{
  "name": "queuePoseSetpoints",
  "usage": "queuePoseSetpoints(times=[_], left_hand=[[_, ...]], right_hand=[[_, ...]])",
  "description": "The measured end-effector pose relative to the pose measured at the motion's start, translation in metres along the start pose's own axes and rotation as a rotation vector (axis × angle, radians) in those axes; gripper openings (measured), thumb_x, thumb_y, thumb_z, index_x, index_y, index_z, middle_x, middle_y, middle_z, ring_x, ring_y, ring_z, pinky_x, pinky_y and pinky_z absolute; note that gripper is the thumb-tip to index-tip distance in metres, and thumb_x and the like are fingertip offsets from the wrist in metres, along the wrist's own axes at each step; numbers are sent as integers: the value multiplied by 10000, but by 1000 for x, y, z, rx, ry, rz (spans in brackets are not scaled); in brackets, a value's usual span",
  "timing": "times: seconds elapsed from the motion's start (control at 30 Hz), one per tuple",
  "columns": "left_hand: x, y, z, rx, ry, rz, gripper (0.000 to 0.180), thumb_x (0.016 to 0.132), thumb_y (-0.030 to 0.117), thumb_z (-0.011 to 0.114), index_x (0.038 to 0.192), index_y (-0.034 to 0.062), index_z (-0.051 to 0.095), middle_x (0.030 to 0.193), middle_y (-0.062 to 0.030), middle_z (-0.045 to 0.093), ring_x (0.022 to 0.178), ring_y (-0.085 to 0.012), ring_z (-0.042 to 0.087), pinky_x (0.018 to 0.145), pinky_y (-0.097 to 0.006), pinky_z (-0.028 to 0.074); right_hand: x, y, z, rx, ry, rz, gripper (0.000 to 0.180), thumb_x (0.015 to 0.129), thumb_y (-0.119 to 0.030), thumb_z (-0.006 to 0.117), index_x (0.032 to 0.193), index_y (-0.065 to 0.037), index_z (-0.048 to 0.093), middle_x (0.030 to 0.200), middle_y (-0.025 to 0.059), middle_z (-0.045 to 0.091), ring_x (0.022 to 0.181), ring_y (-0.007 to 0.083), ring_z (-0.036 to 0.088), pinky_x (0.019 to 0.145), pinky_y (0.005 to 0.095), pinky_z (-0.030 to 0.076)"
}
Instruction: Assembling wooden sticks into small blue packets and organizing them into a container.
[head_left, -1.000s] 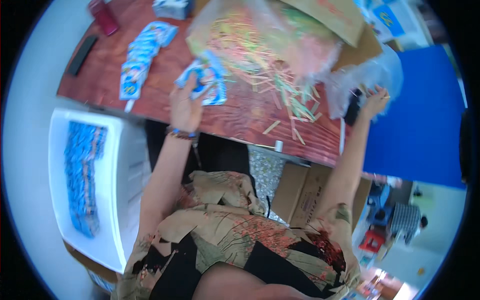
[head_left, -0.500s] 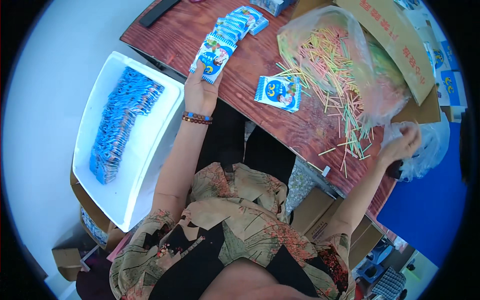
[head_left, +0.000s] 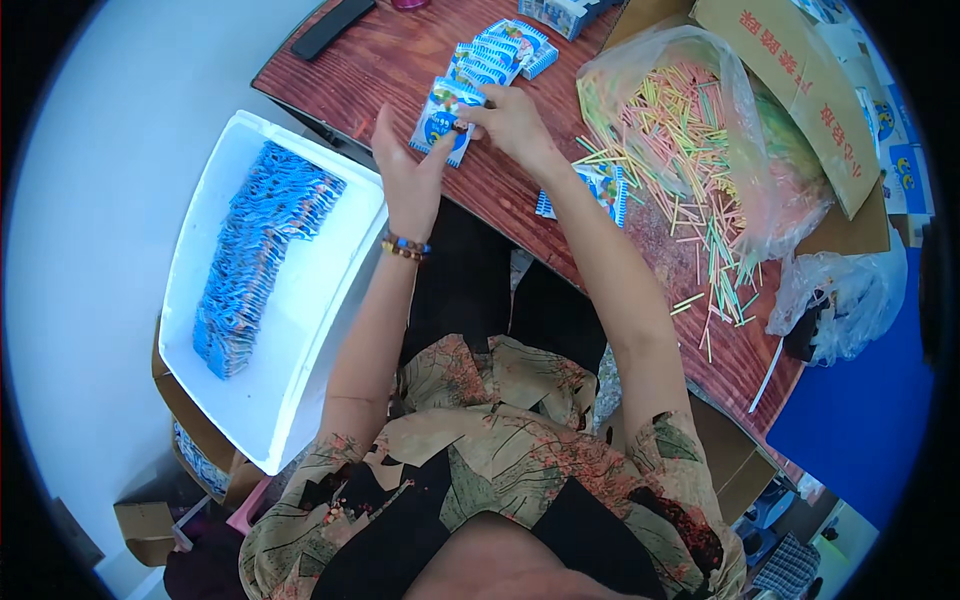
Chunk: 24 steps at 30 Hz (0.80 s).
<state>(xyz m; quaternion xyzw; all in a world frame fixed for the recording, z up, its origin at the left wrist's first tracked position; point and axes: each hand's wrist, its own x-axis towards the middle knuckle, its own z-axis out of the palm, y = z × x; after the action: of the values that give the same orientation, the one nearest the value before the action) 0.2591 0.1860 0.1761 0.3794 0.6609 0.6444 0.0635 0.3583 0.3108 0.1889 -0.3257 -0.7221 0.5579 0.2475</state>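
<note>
Both hands meet over the near edge of the reddish wooden tabletop (head_left: 400, 70), pinching one small blue-and-white packet (head_left: 446, 118) between them. The left hand (head_left: 408, 178) is partly closed, thumb on the packet's lower side; the right hand (head_left: 512, 122) grips its upper right corner with curled fingers. Off the tabletop's left edge sits a white tray (head_left: 300, 330) with a long row of blue packets (head_left: 255, 255) on edge and bare room beside them. More packets (head_left: 495, 52) lie fanned near the far edge. One packet (head_left: 600, 188) is half hidden under the right forearm. Coloured sticks (head_left: 690, 180) spill from a clear bag (head_left: 690, 110), crowding the right side; the bag's contents blur. A cardboard box (head_left: 800, 80) is cut off at the rim
</note>
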Motion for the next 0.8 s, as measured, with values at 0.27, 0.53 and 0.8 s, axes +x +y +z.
queuePoseSetpoints(times=[0.27,0.53,0.8], left_hand=[[20,-35,23,710,-327,267,909,733,405,729,1401,-6,270,1269,-244,464,1152,-411,451,960,-546,323],[18,-24,31,589,-136,380,864,751,456,720,1346,-50,351,1268,-276,469,1178,-417,443,975,-501,342],[-25,19,36,353,-215,428,580,816,221,703,1272,-44,460,1234,-220,510,1140,-360,462,977,-439,346]], right_hand=[[-65,-8,-45,-397,300,-310,203,843,-146,634,988,-4,628,774,85,639,669,153,603,623,290,476],[-289,-10,-202,-749,96,253,252,828,-107,622,1074,-51,607,967,98,613,816,217,617,728,323,486],[-311,24,-185,-1008,65,126,197,800,-78,613,980,-63,535,906,114,557,762,320,602,621,402,498]])
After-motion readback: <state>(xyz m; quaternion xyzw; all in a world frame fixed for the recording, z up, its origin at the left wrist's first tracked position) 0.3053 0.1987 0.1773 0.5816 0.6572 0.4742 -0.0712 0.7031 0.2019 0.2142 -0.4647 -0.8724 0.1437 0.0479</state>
